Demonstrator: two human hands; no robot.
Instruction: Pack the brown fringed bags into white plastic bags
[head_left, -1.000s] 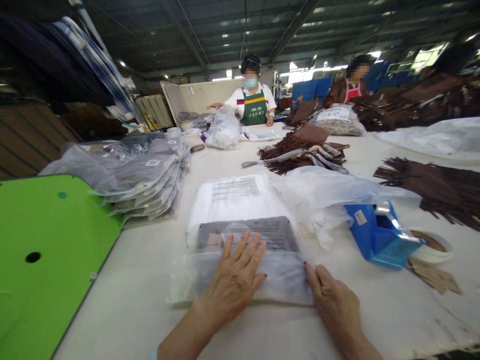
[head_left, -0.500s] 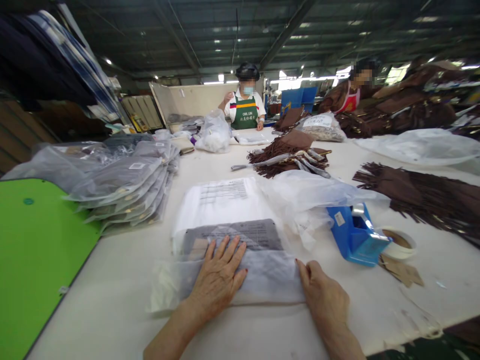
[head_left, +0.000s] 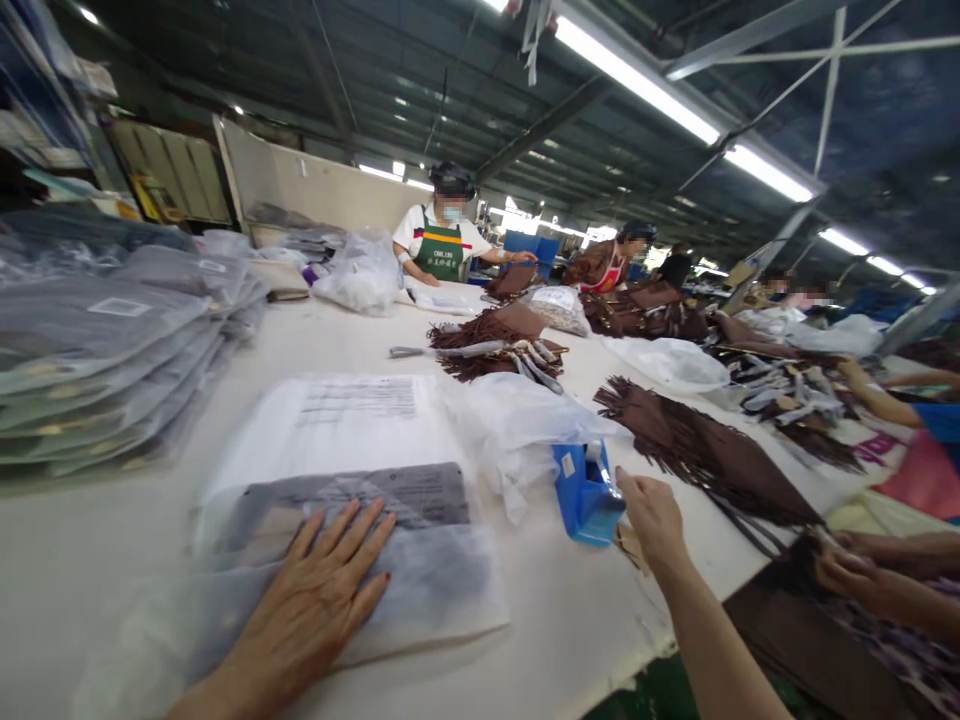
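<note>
My left hand lies flat with fingers spread on a frosted plastic bag holding something dark grey. The bag rests on top of clear printed plastic bags. My right hand is at the blue tape dispenser, its thumb and forefinger pinched at the end of the clear tape. Crumpled clear plastic lies between the bags and the dispenser.
Bagged grey items are stacked at the left. Brown fringed pieces lie mid-table, and a brown fringed bag lies right. Co-workers stand across the table; another person's hands work at the right edge.
My right hand has left the bag's right edge and moved right to the tape dispenser. My left hand stays flat on the bag. The view has turned right.
</note>
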